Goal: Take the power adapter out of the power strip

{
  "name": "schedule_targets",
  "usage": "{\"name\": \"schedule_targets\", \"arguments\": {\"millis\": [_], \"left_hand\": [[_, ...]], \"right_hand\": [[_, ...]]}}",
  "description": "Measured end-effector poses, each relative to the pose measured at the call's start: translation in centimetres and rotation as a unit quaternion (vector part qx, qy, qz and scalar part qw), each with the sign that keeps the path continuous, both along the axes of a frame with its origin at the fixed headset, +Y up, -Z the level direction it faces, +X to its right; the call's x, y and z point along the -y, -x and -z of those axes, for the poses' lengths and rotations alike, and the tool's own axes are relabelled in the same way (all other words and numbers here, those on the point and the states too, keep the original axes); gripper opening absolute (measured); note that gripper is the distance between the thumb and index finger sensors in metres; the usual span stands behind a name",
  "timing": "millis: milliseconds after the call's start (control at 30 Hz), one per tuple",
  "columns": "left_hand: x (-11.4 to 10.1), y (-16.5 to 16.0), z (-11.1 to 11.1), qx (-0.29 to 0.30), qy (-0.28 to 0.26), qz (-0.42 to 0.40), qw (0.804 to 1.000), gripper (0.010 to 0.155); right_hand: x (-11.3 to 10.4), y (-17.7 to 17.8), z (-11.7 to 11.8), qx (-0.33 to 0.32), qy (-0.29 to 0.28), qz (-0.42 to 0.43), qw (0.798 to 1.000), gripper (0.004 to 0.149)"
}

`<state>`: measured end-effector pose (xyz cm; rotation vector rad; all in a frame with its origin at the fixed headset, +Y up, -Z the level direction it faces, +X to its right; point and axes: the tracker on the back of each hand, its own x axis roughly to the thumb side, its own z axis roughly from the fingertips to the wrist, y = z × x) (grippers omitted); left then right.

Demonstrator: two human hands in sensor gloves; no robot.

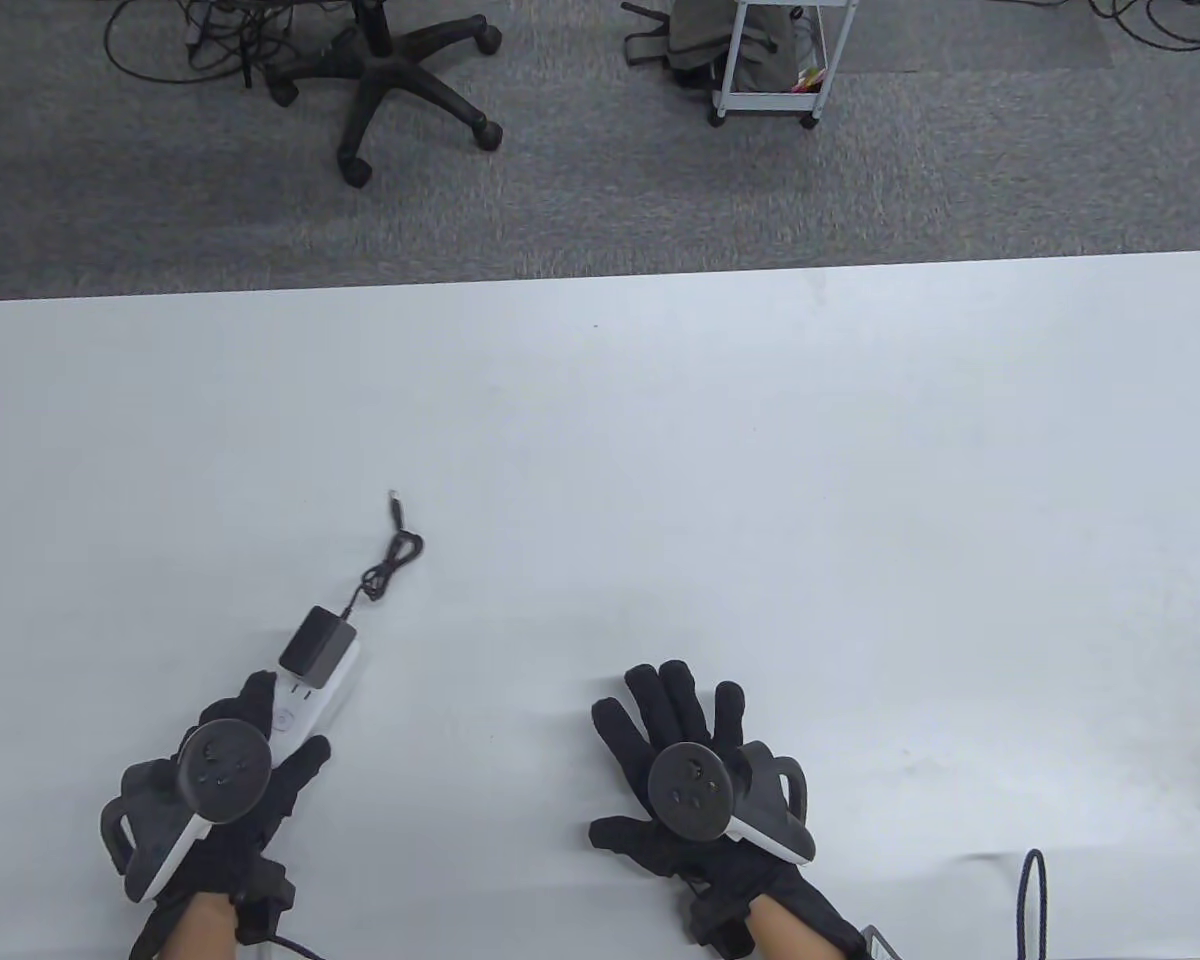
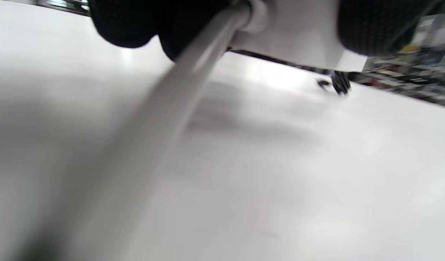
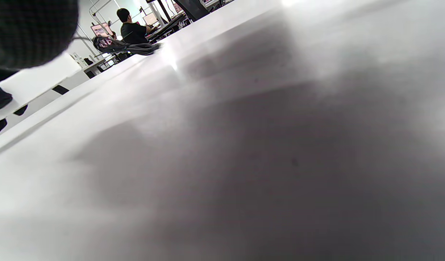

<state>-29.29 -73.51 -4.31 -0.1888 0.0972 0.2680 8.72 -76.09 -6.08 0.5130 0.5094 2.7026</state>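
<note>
A white power strip (image 1: 312,700) lies at the table's near left. A black power adapter (image 1: 316,642) is plugged into its far end, and the adapter's thin black cable (image 1: 392,562) trails away over the table. My left hand (image 1: 260,745) grips the near end of the strip, fingers on both sides. In the left wrist view the strip's white body (image 2: 298,32) and its thick white cord (image 2: 179,94) show between my gloved fingers (image 2: 374,25). My right hand (image 1: 675,715) rests flat on the table, fingers spread, well to the right of the strip and holding nothing.
The white table (image 1: 760,450) stretches far and right of both hands. A black cable loop (image 1: 1032,900) sits at the near right edge. An office chair (image 1: 390,80) and a white cart (image 1: 770,60) stand on the floor beyond the table.
</note>
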Motion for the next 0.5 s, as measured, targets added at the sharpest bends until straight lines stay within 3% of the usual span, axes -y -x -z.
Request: {"name": "schedule_targets", "arguments": {"millis": [200, 500], "left_hand": [[-0.3, -4.9, -0.5, 0.144, -0.005, 0.01, 0.989, 0.082], [0.0, -8.9, -1.7, 0.264, 0.004, 0.01, 0.964, 0.082]], "right_hand": [[0.0, -0.2, 0.0, 0.004, 0.001, 0.008, 1.0, 0.096], [0.0, 0.3, -0.1, -0.015, 0.007, 0.02, 1.0, 0.094]]}}
